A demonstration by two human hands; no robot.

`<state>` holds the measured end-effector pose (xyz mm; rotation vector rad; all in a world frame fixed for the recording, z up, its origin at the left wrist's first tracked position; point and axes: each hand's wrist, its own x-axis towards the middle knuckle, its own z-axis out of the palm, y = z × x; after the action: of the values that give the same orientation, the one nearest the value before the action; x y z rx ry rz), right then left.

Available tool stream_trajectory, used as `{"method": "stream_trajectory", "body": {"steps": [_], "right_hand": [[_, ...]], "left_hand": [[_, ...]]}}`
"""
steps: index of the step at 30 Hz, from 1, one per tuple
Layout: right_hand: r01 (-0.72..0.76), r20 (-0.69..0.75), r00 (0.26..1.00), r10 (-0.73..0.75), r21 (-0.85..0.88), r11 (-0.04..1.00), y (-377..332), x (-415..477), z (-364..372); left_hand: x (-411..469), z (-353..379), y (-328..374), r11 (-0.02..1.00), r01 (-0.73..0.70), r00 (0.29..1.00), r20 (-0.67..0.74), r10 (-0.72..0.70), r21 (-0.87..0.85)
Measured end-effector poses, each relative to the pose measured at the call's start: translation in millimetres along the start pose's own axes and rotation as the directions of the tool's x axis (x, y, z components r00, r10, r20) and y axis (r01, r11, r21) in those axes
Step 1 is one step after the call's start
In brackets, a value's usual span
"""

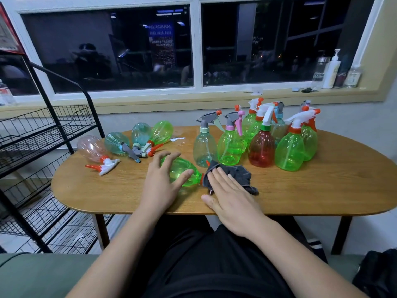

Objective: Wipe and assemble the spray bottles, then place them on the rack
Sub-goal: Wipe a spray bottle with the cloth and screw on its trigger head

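Forearms reached over the near edge of the worktop (pixel 322 190). At far left stood the wire rack (pixel 53 120), then 4 toppled bottles (pixel 120 145). The left grip (pixel 160 186) was spread wide, its fingers resting loosely on the lying green bottle (pixel 182 173), not clamped. Wiping well probably meant pinning that body firmly. The right grip (pixel 232 196) lay flat and unclenched, pressing the grey cloth (pixel 238 175) at the bottle's neck. Upright bottles (pixel 262 145) stood further right.

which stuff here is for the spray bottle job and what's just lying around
For the job:
green bottle lying under the left hand
grey cloth under the flat right hand
standing spray bottles
four bottles lying at the left
black wire rack

Just lying about:
white pump bottle
clear bottle beside it
black bag at lower right
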<state>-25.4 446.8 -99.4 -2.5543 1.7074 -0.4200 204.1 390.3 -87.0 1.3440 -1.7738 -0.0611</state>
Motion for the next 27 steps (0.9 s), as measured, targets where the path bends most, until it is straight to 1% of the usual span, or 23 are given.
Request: {"method": "stream_trajectory", "body": {"steps": [5,11,13,15,18,22,25,27], "right_hand": [[0.07,0.005,0.998,-0.07,0.026,0.997,-12,2,1],[0.096,0.007,0.995,-0.096,0.042,0.995,-6,-1,-3],[0.064,0.009,0.998,-0.065,0.063,0.996,0,-6,-4],[0.003,-0.001,1.0,-0.003,0.071,0.998,6,-9,-5],[-0.091,-0.012,0.996,0.094,0.153,0.984,13,-5,-8],[-0.096,0.01,0.995,0.098,0.312,0.945,15,11,-13],[-0.075,-0.036,0.995,0.096,0.379,0.922,17,23,-12],[-0.08,-0.088,0.988,0.124,0.395,0.915,17,28,-12]], "left_hand": [[0,1,-1,0.999,-0.014,1.0,-0.001,0.014,0.037],[0,1,-1,0.999,-0.02,1.0,-0.009,0.02,0.042],[0,1,0,0.999,-0.017,1.0,-0.013,0.017,0.042],[0,0,0,0.999,-0.017,1.0,-0.018,0.018,0.042],[0,0,-2,0.998,-0.023,0.999,-0.027,0.025,0.053],[-1,0,-3,0.998,-0.015,0.999,-0.044,0.017,0.063],[-2,-1,-2,0.997,0.005,0.999,-0.046,-0.002,0.071],[-2,-3,-2,0.998,0.007,0.999,-0.038,-0.004,0.064]]}}
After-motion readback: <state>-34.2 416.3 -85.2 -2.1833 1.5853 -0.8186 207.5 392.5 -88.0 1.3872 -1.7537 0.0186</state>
